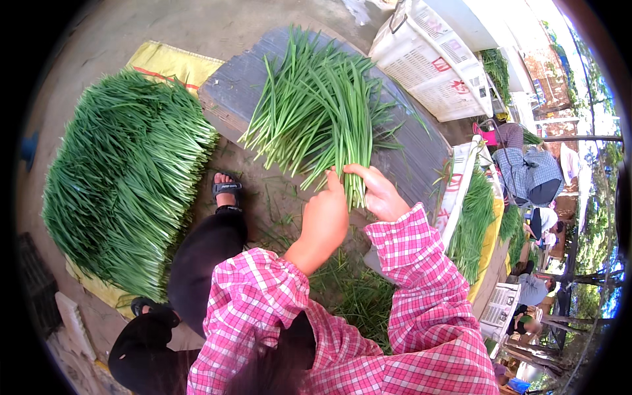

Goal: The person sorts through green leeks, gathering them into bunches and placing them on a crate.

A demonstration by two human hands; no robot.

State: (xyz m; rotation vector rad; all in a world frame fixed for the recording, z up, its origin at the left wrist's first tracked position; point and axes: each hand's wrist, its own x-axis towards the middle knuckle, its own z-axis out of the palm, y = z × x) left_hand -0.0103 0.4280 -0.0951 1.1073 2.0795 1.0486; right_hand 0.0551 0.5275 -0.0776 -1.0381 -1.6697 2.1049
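My left hand [324,217] and my right hand [379,190] meet at the pale stem ends of a bunch of long green leaf stalks, likely garlic chives [353,118]. The right hand's fingers wrap the bunch from the right; the left thumb and fingertips press at its left side. The bunch's leaves point away from me over a dark grey board [237,84]. More loose stalks [296,108] lie on the board just left of the bunch, their pale ends towards me.
A large stack of green stalks [128,182] lies on yellow sacking [173,61] at left. White plastic crates [424,59] stand beyond the board at right. Trimmings [360,296] litter the ground below my arms. More stalks [471,222] and several people are along the right side.
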